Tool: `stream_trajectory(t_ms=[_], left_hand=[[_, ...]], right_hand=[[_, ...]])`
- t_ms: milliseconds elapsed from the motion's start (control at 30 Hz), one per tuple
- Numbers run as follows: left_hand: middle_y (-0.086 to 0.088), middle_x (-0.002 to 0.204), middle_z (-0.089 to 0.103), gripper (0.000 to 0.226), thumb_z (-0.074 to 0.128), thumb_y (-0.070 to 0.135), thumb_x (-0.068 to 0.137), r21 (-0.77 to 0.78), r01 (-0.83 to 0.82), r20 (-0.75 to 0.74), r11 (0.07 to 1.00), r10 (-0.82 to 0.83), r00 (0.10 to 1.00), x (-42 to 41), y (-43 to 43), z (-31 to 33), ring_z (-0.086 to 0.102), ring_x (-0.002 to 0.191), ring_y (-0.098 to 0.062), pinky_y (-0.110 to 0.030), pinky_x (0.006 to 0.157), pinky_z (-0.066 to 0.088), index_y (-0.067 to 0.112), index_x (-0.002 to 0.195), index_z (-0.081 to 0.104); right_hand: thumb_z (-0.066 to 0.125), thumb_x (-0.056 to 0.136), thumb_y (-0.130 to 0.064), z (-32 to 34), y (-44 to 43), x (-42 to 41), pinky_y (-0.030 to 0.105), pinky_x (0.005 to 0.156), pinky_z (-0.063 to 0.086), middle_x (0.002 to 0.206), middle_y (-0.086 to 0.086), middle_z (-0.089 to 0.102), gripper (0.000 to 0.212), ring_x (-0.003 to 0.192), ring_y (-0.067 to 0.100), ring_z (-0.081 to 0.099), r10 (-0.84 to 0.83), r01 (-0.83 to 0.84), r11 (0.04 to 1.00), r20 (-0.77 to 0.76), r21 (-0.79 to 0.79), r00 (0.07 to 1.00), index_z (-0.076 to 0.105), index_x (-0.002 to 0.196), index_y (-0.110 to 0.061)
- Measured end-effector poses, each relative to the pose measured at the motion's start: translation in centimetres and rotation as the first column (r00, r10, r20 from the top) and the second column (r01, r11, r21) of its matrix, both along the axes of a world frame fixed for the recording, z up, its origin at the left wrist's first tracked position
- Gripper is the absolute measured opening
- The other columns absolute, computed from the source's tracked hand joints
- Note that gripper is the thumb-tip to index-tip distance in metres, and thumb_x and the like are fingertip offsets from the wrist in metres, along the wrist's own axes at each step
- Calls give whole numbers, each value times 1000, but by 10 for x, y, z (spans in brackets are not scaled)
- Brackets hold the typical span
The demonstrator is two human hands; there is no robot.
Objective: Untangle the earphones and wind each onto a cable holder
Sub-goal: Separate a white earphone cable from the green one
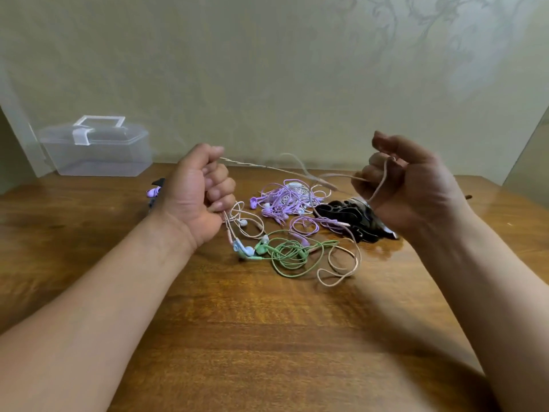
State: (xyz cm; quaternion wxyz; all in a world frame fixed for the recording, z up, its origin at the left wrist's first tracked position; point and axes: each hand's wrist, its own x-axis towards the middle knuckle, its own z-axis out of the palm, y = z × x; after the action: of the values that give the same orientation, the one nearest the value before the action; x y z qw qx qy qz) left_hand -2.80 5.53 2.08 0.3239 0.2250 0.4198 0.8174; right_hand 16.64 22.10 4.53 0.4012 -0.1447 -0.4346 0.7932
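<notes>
My left hand [202, 188] is raised above the table in a fist and grips the pink earphone cable [338, 272]. The cable runs taut across to my right hand [407, 185], which pinches it in curled fingers, and a long loop of it trails down onto the table. A tangle of purple earphones [282, 200] lies behind. A green earphone set [288, 251] lies in front of it, with blue earbuds [243, 248] at its left. A pile of black cable holders [347, 217] sits under my right hand.
A clear plastic box [95, 147] with a lid handle stands at the back left against the wall. A black holder wound with a purple earphone [154, 190] lies behind my left wrist. The wooden table [267, 337] stretches toward me.
</notes>
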Motion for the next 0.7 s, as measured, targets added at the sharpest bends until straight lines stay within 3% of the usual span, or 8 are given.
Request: stream_trajectory(t_ms=[100, 200, 333, 400, 500, 567, 633, 700], left_hand=[[7, 55, 35, 46, 51, 19, 97, 80, -93, 116, 992, 84, 990, -4, -1, 2, 23, 41, -8, -21, 38, 13, 24, 54, 35], [3, 65, 56, 42, 48, 17, 99, 134, -124, 120, 983, 108, 987, -5, -2, 2, 31, 40, -8, -20, 37, 17, 22, 61, 31], [0, 72, 65, 42, 46, 16, 100, 178, -125, 40, 976, 120, 992, -5, -4, 4, 40, 42, -11, -21, 38, 17, 22, 63, 25], [0, 71, 63, 43, 45, 17, 100, 216, -109, -4, 970, 112, 994, -8, -8, 8, 40, 44, -12, -22, 38, 16, 23, 62, 25], [-1, 69, 61, 47, 42, 19, 100, 247, -15, -76, 969, 35, 996, -4, -13, 13, 37, 42, -13, -24, 41, 17, 23, 57, 22], [0, 67, 58, 50, 42, 22, 100, 228, 57, -142, 972, -25, 990, 4, -15, 15, 34, 40, -13, -26, 45, 19, 24, 55, 20], [0, 65, 58, 52, 43, 26, 99, 197, 147, -230, 969, -100, 968, 13, -17, 19, 33, 38, -13, -28, 48, 20, 23, 51, 23], [-2, 66, 63, 52, 43, 28, 98, 151, 220, -328, 964, -161, 931, 19, -17, 21, 33, 36, -13, -30, 47, 18, 23, 51, 24]], right_hand=[[55, 97, -6, -4, 3, -1, 20, 41, 33, 50, -8, 35, 25, 40, 7, 28, -8, 4, 998, 49, 67, 999, 51, 77, -20], [42, 97, 3, -8, 6, -2, 16, 34, 17, 54, -8, 37, 26, 41, 4, 22, 48, -63, 986, 97, 158, 994, 53, 87, -19], [53, 96, 6, -16, 1, -5, 17, 36, 19, 57, -1, 33, 20, 39, 7, 23, -31, -131, 899, 358, 418, 933, 59, 94, -13], [66, 97, -9, -20, 0, -5, 22, 41, 27, 51, -3, 41, 7, 39, 10, 31, -216, -143, 772, 469, 619, 857, 67, 92, -13], [62, 101, -50, -20, 0, 1, 28, 54, 34, 44, -8, 48, 38, 40, 7, 43, -378, -246, 632, 569, 735, 730, 80, 87, -20], [54, 101, -60, -18, -5, 2, 28, 55, 35, 46, -9, 54, 51, 40, 3, 48, -422, -305, 586, 604, 751, 676, 83, 85, -22], [49, 103, -61, -19, -10, 2, 28, 56, 41, 60, -12, 68, 54, 51, 0, 60, -501, -326, 512, 585, 795, 638, 83, 86, -23], [42, 103, -63, -21, -14, -1, 32, 74, 53, 84, -6, 78, 55, 74, -2, 68, -569, -291, 421, 500, 859, 653, 81, 95, -25]])
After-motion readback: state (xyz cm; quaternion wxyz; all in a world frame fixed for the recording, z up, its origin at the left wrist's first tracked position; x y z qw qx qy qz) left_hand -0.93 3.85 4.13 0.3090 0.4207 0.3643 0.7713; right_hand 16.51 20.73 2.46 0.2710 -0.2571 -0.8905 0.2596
